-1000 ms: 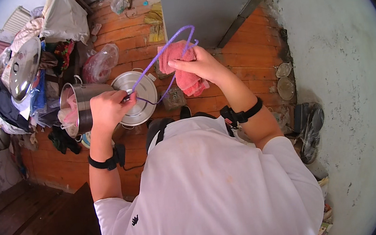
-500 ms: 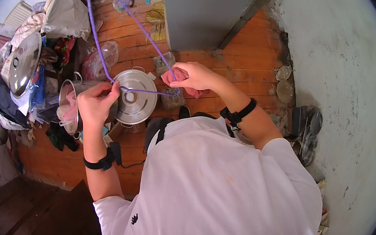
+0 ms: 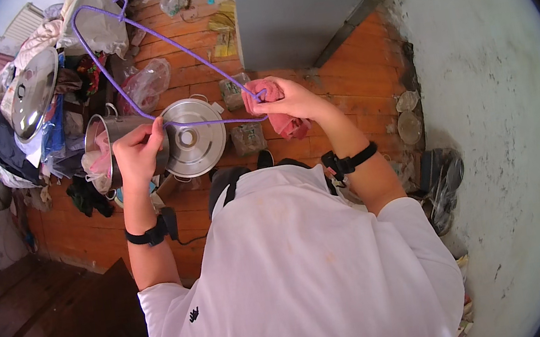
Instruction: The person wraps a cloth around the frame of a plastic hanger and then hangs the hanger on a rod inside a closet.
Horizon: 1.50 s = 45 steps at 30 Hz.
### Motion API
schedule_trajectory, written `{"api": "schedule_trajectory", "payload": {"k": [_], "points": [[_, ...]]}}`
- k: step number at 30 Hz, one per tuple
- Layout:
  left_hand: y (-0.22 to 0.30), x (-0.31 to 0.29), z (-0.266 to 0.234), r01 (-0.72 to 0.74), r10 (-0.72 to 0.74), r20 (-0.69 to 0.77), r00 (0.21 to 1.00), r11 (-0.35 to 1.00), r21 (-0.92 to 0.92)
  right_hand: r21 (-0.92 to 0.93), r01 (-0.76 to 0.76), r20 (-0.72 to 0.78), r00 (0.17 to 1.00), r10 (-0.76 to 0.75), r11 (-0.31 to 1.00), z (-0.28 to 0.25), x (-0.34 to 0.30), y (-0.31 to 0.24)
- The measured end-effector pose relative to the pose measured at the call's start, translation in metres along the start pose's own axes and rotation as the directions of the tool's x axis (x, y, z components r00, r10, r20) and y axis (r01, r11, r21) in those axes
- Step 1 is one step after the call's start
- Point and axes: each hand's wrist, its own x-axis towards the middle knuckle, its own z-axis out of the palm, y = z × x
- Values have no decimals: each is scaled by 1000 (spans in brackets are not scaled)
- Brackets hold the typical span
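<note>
A purple wire clothes hanger (image 3: pixel 194 56) is held up between my two hands, its twisted neck and hook pointing away toward the far left. My left hand (image 3: pixel 140 151) pinches the hanger near its left near corner. In my right hand (image 3: pixel 295 102) is a crumpled pink cloth (image 3: pixel 292 126), pressed around the hanger's right corner. Part of the wire there is hidden by the cloth and fingers. Below the hanger lies a round silver pot lid (image 3: pixel 203 146) with a central knob.
Left of the lid stands a steel pot (image 3: pixel 118 125) with pinkish plastic in it. A heap of clothes (image 3: pixel 8 150) carries another shiny lid (image 3: pixel 35 96). Clear plastic bags (image 3: pixel 150 82) lie on the plank floor (image 3: pixel 349 101). A grey cabinet (image 3: pixel 305 16) rises ahead; a stained wall (image 3: pixel 488 74) bounds the right.
The hanger has tilted, its hook end swinging left and into view. My right hand with the cloth has moved right and slid to the hanger's corner. My left hand has barely shifted.
</note>
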Motion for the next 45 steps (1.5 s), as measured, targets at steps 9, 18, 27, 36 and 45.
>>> {"api": "schedule_trajectory", "payload": {"k": [9,18,27,36,45], "points": [[1,-3,33,27,-67,-263,962,988,-151,510,65,-197,980,43,857,0,3,-9],[22,-5,57,-39,15,-162,987,988,-147,822,213,-326,936,130,528,-2,20,-13],[33,-6,70,-322,319,49,946,945,61,821,163,-281,949,139,547,2,14,-28],[19,-8,72,38,-21,54,998,942,-333,67,188,-656,748,-98,980,-13,-9,10],[44,-19,74,-35,107,194,975,939,-341,-946,123,-125,715,-687,300,8,-15,-45]]}}
